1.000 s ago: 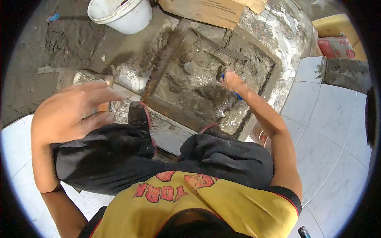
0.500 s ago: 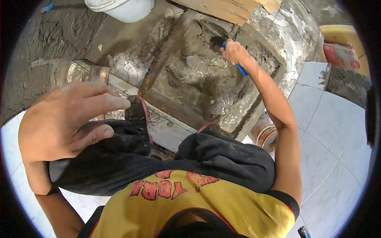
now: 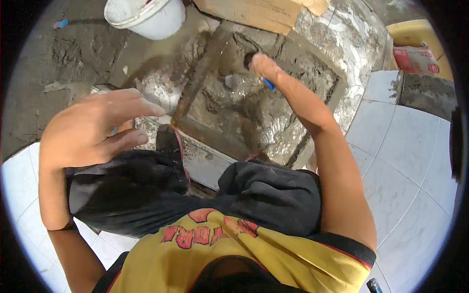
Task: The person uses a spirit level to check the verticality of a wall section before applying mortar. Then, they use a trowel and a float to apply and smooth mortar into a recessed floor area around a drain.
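Wet grey mortar (image 3: 229, 105) lies in a shallow square box (image 3: 198, 73) in front of my feet. My right hand (image 3: 266, 67) is closed around a blue-handled trowel (image 3: 269, 84) over the far part of the box. The trowel's blade is mostly hidden by the hand and the mortar. My left hand (image 3: 95, 129) hangs in the air above my left knee, its fingers stretched out and the thumb apart, holding nothing.
A white bucket (image 3: 161, 24) stands behind the box on the left. Cardboard (image 3: 259, 14) lies along the far edge. On the right are a red and white bag (image 3: 415, 61) and pale floor tiles (image 3: 405, 141). Wet mud covers the floor at far left.
My right hand has moved left and slightly down over the mortar with the trowel. My left hand has shifted a little to the right, still open.
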Motion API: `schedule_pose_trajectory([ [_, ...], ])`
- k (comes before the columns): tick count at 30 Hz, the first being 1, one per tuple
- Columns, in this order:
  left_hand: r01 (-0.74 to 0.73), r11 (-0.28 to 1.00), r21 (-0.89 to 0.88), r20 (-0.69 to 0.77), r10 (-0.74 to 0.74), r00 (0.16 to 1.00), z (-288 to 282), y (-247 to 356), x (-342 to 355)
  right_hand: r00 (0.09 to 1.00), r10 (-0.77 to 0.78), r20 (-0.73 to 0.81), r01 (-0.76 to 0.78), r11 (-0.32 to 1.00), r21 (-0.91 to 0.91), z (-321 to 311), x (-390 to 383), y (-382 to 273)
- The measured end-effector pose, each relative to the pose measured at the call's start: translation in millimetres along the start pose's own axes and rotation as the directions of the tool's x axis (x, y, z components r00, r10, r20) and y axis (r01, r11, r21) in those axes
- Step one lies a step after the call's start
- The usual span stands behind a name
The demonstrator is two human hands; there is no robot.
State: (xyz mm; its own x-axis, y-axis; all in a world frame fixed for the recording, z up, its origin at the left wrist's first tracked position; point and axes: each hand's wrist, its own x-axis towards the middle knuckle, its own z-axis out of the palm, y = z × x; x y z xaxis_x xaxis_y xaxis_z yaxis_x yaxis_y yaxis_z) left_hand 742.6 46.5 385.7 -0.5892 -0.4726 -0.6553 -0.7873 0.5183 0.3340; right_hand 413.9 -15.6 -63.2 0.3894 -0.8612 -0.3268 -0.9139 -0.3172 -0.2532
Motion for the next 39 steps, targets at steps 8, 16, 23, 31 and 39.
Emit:
schedule_pose_trajectory([
  [8,-0.056,0.997,-0.061,-0.039,0.053,0.998,8,-12,-9,0.963,0.245,0.114,-0.261,0.951,0.163,20,-82,-12],
  [16,-0.142,0.983,-0.117,-0.066,0.135,0.989,9,-2,-20,0.931,0.364,-0.015,-0.36,0.926,0.111,-48,-155,14],
  [23,0.01,0.996,-0.086,0.047,-0.006,0.999,0,-10,-5,0.971,0.228,-0.065,-0.229,0.974,0.005,-45,-118,40],
  [31,-0.044,0.999,0.01,-0.086,0.045,0.995,9,-1,4,0.947,0.318,0.046,-0.321,0.943,0.087,-12,-68,26],
  [39,-0.148,0.988,0.041,-0.127,0.152,0.98,7,8,2,0.957,0.041,-0.288,-0.042,0.999,0.002,92,-119,25],
])
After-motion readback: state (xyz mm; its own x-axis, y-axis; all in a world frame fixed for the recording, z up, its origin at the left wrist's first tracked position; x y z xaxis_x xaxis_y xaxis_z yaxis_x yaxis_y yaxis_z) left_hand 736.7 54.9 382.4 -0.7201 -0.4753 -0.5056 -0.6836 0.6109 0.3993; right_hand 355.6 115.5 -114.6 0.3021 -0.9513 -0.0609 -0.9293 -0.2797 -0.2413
